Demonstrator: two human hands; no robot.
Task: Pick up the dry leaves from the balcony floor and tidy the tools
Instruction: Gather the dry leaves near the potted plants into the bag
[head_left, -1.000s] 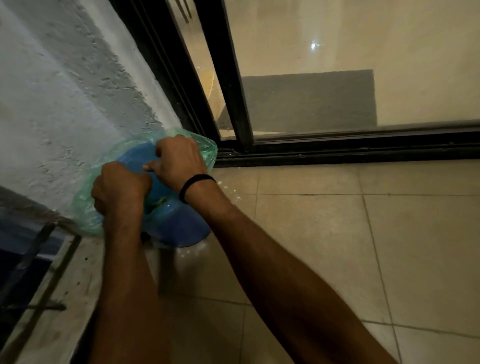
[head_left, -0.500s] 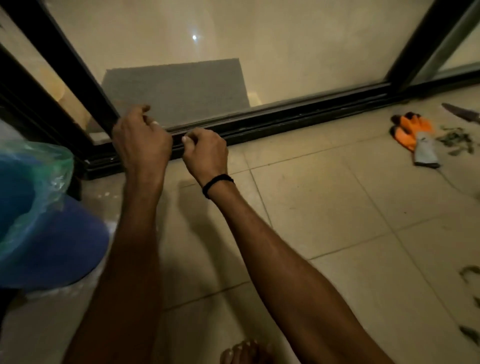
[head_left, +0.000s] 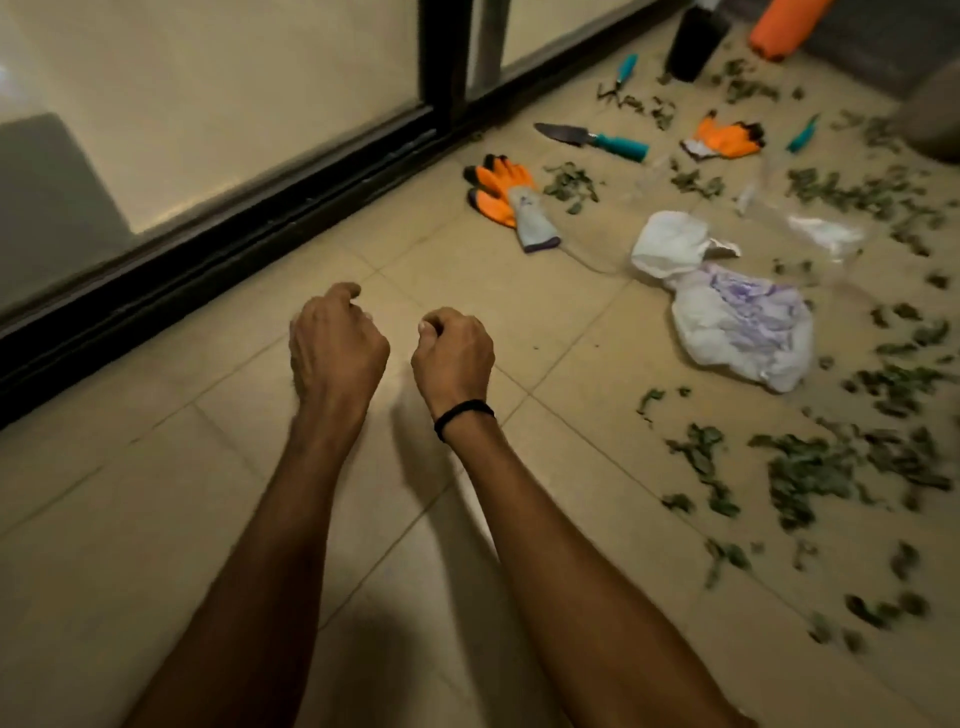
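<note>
Where the dry leaves (head_left: 810, 467) lie, small, crumpled and dull green, they litter the right of the beige tiled floor (head_left: 156, 519) from near to far, around a teal-handled trowel (head_left: 592, 139) and an orange glove (head_left: 506, 195). A black door track (head_left: 208, 249) runs along the left. Over bare tiles, the left hand (head_left: 335, 351) and right hand (head_left: 453, 356) hover, fingers curled, holding nothing.

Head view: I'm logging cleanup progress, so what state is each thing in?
Left hand, curled, holding nothing.
Right hand, curled, holding nothing.
Leaves, scattered on the floor.
Near glove, lying flat, unworn.
Far glove, lying unworn.
Trowel, lying on its side.
White bag, crumpled, lying down.
Clear bag, lying flat.
</note>
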